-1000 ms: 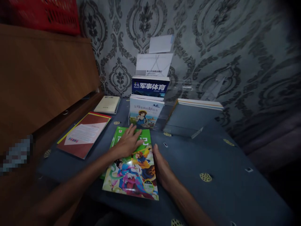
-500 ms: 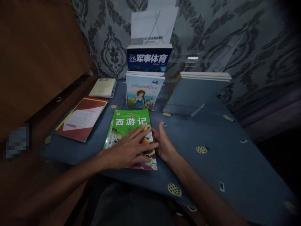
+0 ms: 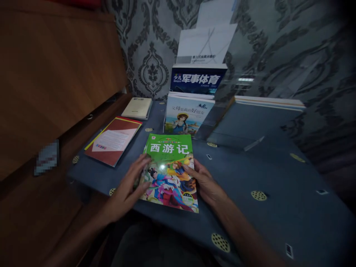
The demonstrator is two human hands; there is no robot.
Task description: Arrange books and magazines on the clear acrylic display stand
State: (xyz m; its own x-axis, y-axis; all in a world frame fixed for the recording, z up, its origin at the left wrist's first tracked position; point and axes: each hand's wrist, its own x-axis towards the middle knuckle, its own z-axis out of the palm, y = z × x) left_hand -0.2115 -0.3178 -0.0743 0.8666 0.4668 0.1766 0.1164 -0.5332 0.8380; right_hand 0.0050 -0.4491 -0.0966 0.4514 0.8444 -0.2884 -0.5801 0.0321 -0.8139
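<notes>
A green picture book (image 3: pixel 167 174) with white Chinese title characters and colourful cartoon figures lies at the near edge of the table, cover up. My left hand (image 3: pixel 132 183) grips its left edge, the thumb over the cover. At the right edge, my right hand (image 3: pixel 207 180) has its thumb on the cover and its fingers behind the side, partly hidden by the book. Just beyond stands a pale blue book (image 3: pixel 185 116) with a girl in a hat on its cover, in a clear upright holder.
Behind it rise a dark blue book (image 3: pixel 197 79) and white booklets (image 3: pixel 205 46). More books (image 3: pixel 258 118) stand to the right in a clear holder. On the left lie a red-brown book (image 3: pixel 114 141) and a cream book (image 3: pixel 137 107). A patterned cloth covers the table (image 3: pixel 278 218).
My left hand has moved off the middle of the cover to the book's left edge. My right hand has taken hold of the right edge. The view has shifted left.
</notes>
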